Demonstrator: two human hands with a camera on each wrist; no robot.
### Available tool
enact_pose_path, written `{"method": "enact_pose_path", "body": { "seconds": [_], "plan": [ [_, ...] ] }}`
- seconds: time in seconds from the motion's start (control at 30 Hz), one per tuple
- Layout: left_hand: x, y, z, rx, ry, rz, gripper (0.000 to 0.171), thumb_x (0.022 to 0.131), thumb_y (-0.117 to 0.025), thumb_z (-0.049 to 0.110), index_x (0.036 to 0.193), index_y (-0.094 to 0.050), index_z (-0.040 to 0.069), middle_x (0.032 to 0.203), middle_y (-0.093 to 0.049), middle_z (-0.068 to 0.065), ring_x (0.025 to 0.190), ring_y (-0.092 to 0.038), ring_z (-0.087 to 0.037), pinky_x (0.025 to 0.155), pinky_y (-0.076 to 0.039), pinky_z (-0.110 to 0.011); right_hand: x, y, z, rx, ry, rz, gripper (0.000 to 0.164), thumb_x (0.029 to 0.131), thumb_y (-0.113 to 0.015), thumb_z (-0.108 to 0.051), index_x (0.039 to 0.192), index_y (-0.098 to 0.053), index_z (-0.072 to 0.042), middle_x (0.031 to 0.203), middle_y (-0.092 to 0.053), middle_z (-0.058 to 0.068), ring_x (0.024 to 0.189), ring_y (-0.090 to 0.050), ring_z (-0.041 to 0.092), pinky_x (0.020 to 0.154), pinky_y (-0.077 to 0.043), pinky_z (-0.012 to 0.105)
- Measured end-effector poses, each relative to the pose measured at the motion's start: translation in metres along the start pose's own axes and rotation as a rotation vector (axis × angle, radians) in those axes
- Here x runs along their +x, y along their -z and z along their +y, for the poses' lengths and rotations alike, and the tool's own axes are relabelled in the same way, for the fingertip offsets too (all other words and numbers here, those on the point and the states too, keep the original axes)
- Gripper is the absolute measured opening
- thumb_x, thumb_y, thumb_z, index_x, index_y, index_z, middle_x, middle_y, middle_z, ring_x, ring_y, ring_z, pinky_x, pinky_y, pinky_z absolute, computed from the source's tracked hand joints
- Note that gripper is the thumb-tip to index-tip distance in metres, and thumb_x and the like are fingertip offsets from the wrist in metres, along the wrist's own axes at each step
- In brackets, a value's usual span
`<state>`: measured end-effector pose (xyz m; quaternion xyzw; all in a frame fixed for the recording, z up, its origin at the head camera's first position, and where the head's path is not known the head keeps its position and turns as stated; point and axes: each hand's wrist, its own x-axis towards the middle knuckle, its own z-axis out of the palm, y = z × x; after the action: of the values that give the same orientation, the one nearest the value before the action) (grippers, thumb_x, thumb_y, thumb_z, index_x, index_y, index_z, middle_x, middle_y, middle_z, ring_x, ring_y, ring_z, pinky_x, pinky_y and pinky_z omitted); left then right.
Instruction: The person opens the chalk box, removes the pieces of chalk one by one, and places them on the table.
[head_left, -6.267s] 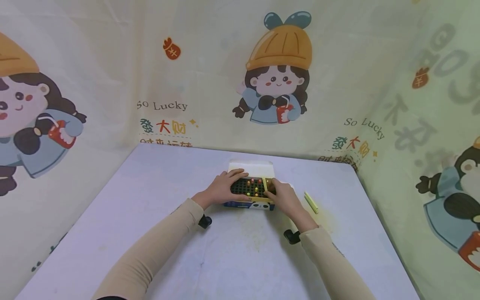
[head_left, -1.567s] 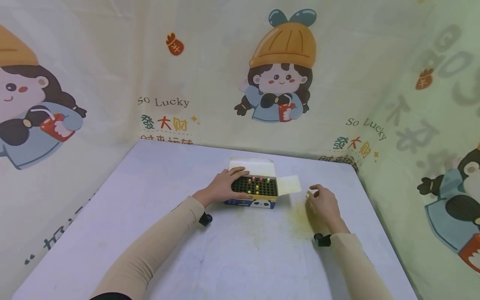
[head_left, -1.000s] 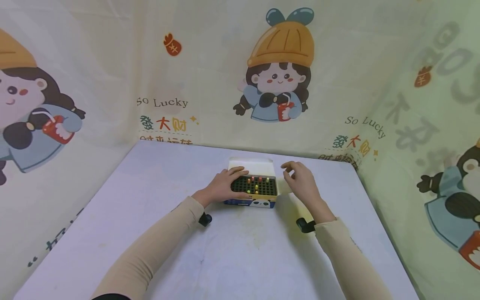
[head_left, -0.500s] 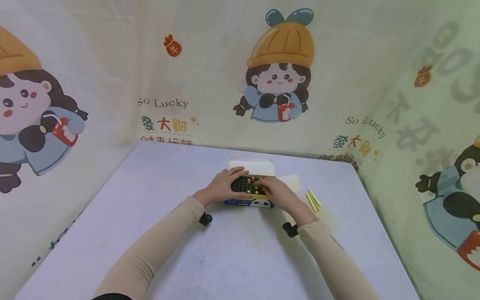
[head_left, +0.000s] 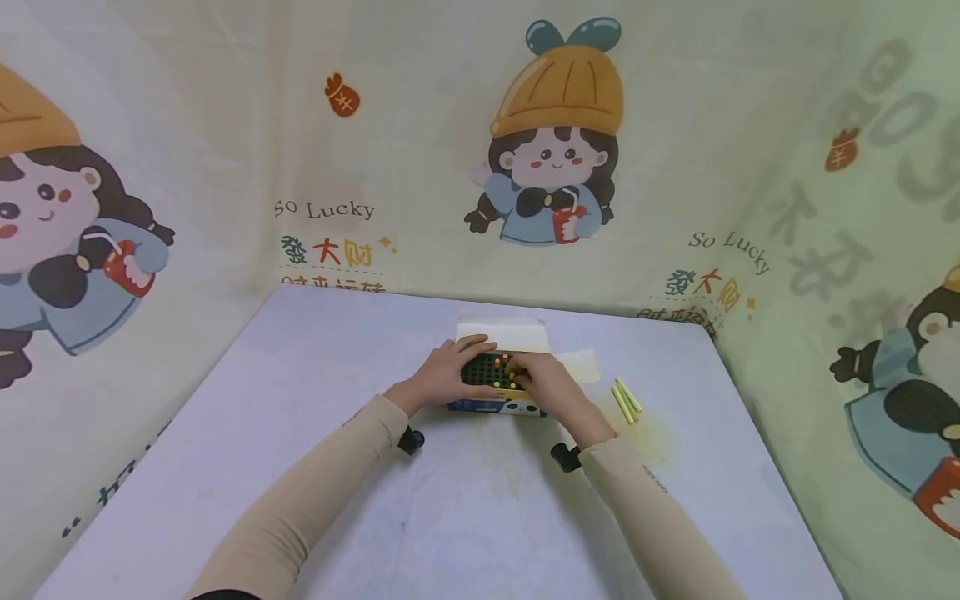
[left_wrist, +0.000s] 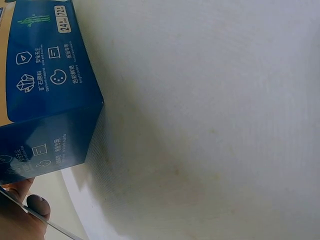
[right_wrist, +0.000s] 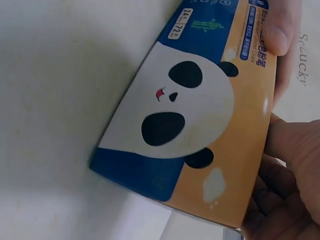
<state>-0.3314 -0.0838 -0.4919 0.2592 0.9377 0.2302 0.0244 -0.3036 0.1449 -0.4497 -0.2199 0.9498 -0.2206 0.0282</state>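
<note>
A blue and tan chalk box (head_left: 483, 406) with a panda face stands open-topped on the table, its dark holed insert holding several coloured chalks upright. My left hand (head_left: 442, 377) grips its left part, fingers over the far rim and thumb along the near side. In the right wrist view the left thumb (right_wrist: 278, 32) lies against the printed front (right_wrist: 225, 150). Over the box's right half, my right hand (head_left: 553, 385) pinches a yellow chalk (head_left: 512, 376) standing in the insert; the palm hides the holes behind it. The right fingers' undersides are dark in the right wrist view.
A few pale yellow chalk sticks (head_left: 626, 401) lie on the table right of the box. The box's white lid (head_left: 502, 334) stands up at the back, and a white side flap (head_left: 580, 366) sticks out to the right. Printed cloth (head_left: 420, 167) hangs behind the white table (head_left: 465, 500).
My right hand sets a yellow chalk from the box down with the others on the right. It then comes back over the box, fingertips now lower among the chalks. The left hand keeps its place.
</note>
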Motion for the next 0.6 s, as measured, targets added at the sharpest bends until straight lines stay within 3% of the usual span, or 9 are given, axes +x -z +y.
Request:
{"method": "enact_pose_path", "body": {
  "seconds": [0.2, 0.6],
  "plan": [
    [-0.0005, 0.0, -0.0003, -0.013, -0.002, 0.006, 0.093, 0.083, -0.071, 0.074, 0.161, -0.036, 0.038, 0.17, -0.027, 0.006, 0.134, -0.044, -0.033, 0.107, -0.04, -0.06, 0.0007, -0.0042, -0.0018, -0.014, -0.017, 0.017, 0.014, 0.103, -0.064, -0.007, 0.112, -0.073, -0.011, 0.113, -0.074, 0.007, 0.098, -0.069, 0.021, 0.082, -0.058, 0.037],
    [-0.001, 0.0, -0.0003, -0.017, -0.013, 0.01, 0.093, 0.083, -0.069, 0.076, 0.161, -0.037, 0.038, 0.169, -0.028, 0.006, 0.131, -0.045, -0.031, 0.106, -0.04, -0.06, -0.0025, -0.0052, -0.006, -0.064, -0.036, 0.014, 0.018, 0.105, -0.06, -0.01, 0.122, -0.068, -0.011, 0.119, -0.073, 0.008, 0.107, -0.069, 0.023, 0.089, -0.057, 0.04]
  ]
}}
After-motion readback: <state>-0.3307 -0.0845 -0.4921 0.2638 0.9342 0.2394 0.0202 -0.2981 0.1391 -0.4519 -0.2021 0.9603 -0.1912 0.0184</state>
